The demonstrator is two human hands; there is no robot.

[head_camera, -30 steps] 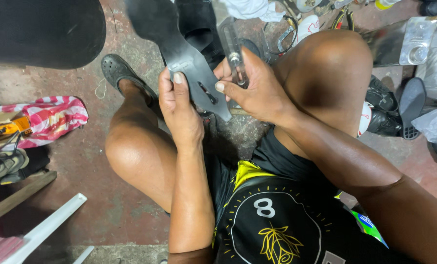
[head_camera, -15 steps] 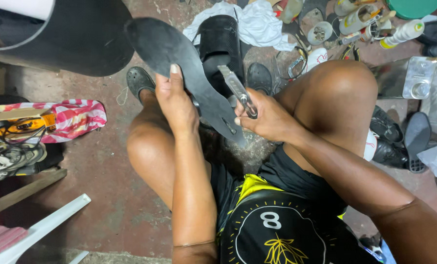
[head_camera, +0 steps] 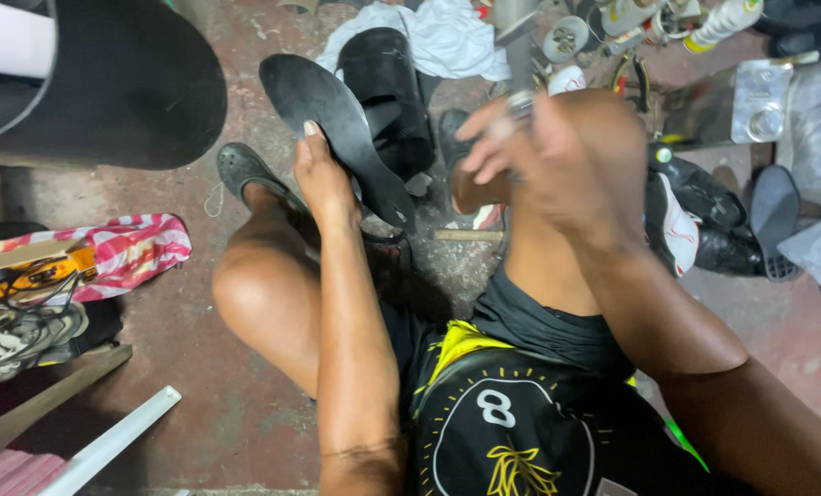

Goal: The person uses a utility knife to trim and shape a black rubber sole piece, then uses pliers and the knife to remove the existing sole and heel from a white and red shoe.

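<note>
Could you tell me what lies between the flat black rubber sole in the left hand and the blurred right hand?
In the head view, between the flat black rubber sole and the right hand stands an upright black sandal on the floor.

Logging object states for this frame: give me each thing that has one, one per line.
black sole: gripped by left hand, held tilted above the floor
metal tool: in right hand, blurred
right hand: closed around the tool
black slide sandal: lying on the floor
white bottle: on its side

Left hand (head_camera: 323, 179) grips black shoe sole (head_camera: 337, 129), tip toward 11 o'clock. Right hand (head_camera: 557, 161), blurred, holds metal tool (head_camera: 519, 55) at 1 o'clock.
</note>
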